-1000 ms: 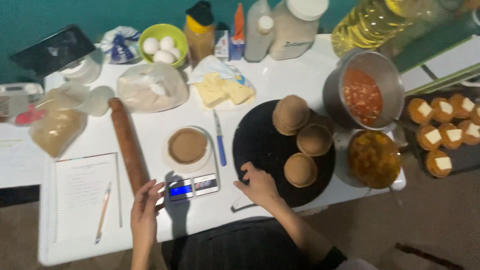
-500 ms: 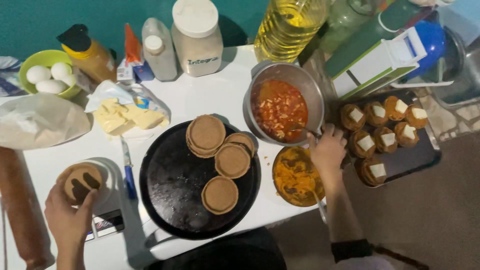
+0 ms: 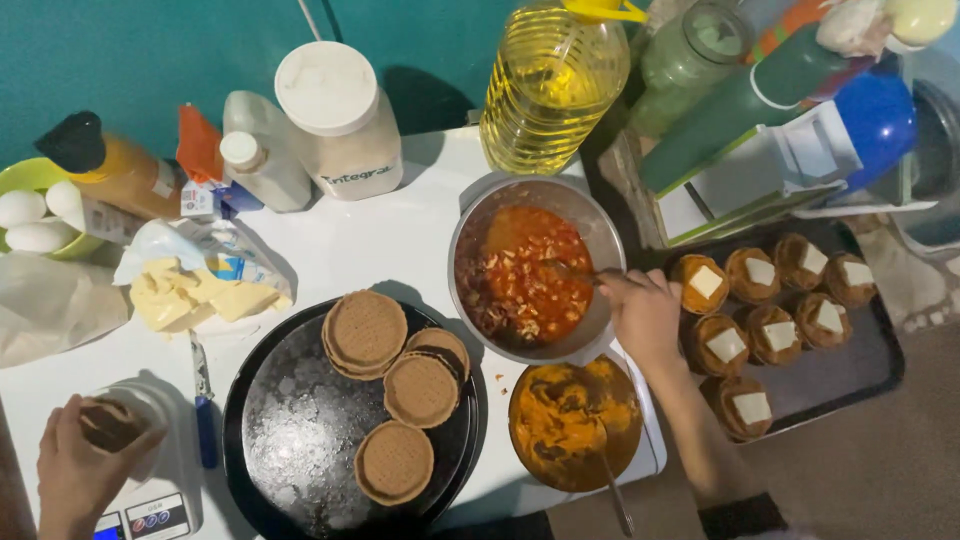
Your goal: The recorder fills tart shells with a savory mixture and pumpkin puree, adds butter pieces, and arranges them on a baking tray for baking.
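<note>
My right hand (image 3: 645,315) is closed around the handle of a spoon (image 3: 572,270) that dips into the metal pot (image 3: 470,235) of chunky red sauce, which stands on the white desk (image 3: 400,240) right of centre. The hand sits at the pot's right rim, fingers curled tight on the handle.

My left hand (image 3: 75,470) is at the near left corner, fingers wrapped around a brown dough disc (image 3: 108,425) that I hold over the white bowl (image 3: 150,400) on the small kitchen scale (image 3: 150,515). Just right of the scale lies a blue pen (image 3: 204,435).

Between my hands is the round black tray (image 3: 290,440), dusted with flour, carrying a stack of brown dough discs (image 3: 365,332) and single ones nearer to me. Near the pot, touching its near side, is a bowl of orange filling (image 3: 575,425) with a spoon handle sticking out toward me.

To the far right, a dark baking tray (image 3: 860,370) holds filled dough cups (image 3: 760,310), each topped with a pale square of cheese. On the left lies a torn wrapper with butter pieces (image 3: 195,295). Along the far edge stand a green bowl of eggs (image 3: 35,215), a white lidded jar (image 3: 335,120) and a big bottle of yellow oil (image 3: 550,85).
</note>
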